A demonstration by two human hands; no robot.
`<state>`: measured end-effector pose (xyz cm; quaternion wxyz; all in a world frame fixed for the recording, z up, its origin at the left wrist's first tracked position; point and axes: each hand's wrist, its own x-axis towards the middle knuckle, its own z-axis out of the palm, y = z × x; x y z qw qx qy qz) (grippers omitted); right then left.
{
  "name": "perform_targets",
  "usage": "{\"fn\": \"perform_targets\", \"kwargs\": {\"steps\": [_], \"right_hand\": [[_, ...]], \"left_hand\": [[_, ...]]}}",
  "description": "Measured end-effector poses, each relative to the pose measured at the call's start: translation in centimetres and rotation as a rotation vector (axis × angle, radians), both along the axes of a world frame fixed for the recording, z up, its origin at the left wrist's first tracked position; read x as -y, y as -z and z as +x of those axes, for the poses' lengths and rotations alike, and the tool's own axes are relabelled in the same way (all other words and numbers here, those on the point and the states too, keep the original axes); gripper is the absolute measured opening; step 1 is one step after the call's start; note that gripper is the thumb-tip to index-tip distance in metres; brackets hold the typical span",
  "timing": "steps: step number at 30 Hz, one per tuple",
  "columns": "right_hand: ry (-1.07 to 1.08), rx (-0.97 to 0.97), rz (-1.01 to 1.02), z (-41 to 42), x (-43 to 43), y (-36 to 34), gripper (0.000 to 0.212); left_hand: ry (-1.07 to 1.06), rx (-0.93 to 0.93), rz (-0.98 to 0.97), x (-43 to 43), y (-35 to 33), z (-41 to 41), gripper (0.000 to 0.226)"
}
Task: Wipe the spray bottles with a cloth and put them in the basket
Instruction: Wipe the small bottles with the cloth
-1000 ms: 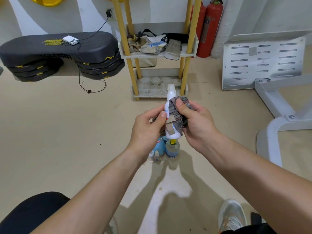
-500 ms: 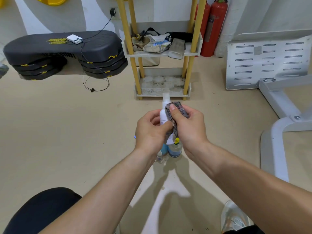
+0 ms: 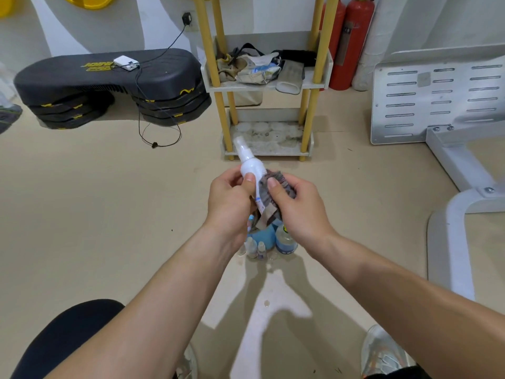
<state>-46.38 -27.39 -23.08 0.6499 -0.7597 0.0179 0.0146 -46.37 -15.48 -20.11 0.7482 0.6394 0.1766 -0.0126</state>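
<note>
A white spray bottle [image 3: 250,164] is held in the air at the middle of the view, its nozzle tilted up and to the left. My left hand [image 3: 229,203] grips its lower body, thumb on the front. My right hand [image 3: 297,209] holds a grey striped cloth [image 3: 273,198] bunched against the bottle's right side. Below my hands, on the floor, stand a blue bottle [image 3: 262,235], a clear bottle with blue liquid [image 3: 285,240] and a few tiny dropper bottles [image 3: 255,248]. No basket is in view.
A yellow-legged shelf rack [image 3: 266,86] with bags and rags stands ahead. A black stack of step platforms [image 3: 109,86] with a cable lies at the left. White metal furniture [image 3: 451,160] fills the right. My shoe [image 3: 382,354] shows at the bottom right.
The bottle has turned from upright to tilted left, with more of its neck showing. The cloth has slid down to the bottle's right side. Both hands stay together at the centre.
</note>
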Motion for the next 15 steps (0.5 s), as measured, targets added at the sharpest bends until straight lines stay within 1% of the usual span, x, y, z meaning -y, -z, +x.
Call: {"fn": "perform_targets", "kwargs": {"steps": [2, 4, 6, 7, 9, 11, 15], "right_hand": [[-0.051, 0.074, -0.128, -0.8, -0.3, 0.1, 0.030], [-0.076, 0.178, -0.300, -1.4, -0.3, 0.3, 0.038], [-0.104, 0.294, -0.487, -1.6, -0.3, 0.4, 0.044], [-0.120, 0.316, -0.526, -1.6, -0.2, 0.2, 0.046], [-0.127, 0.327, -0.522, -1.4, -0.1, -0.5, 0.046], [-0.103, 0.288, -0.459, -0.8, 0.2, -1.1, 0.047], [-0.062, 0.175, -0.315, 0.0, 0.4, -1.3, 0.048]], "left_hand": [[-0.042, -0.020, -0.080, -0.3, -0.1, 0.2, 0.026], [-0.074, -0.050, -0.149, -0.4, -0.1, 0.1, 0.026], [-0.072, -0.070, -0.194, -0.4, 0.1, -0.2, 0.026], [-0.054, -0.072, -0.209, -0.3, 0.2, -0.3, 0.026], [-0.004, -0.074, -0.246, 0.1, 0.4, -0.6, 0.027], [0.052, -0.068, -0.254, 0.3, 0.6, -0.8, 0.029], [0.152, -0.022, -0.164, 0.0, 0.1, -0.8, 0.030]]}}
